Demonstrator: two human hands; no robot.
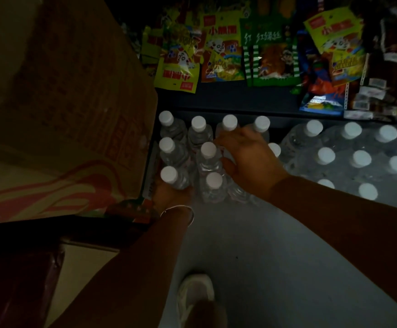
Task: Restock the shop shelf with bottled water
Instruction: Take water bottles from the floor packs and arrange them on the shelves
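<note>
Standing upright in rows, clear white-capped water bottles point(209, 162) crowd the floor; right hand point(247, 159) fingers spread over them, left hand point(171, 194) fingers hidden.

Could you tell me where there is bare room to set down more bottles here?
Bare floor lies in front of the loose bottles, between both forearms. Crowded: cardboard box left, wrapped bottle pack right, right hand among the bottles.

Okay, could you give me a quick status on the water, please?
Left hand grips front bottle. Right hand spread over bottles. Cardboard box crowds left.
</note>
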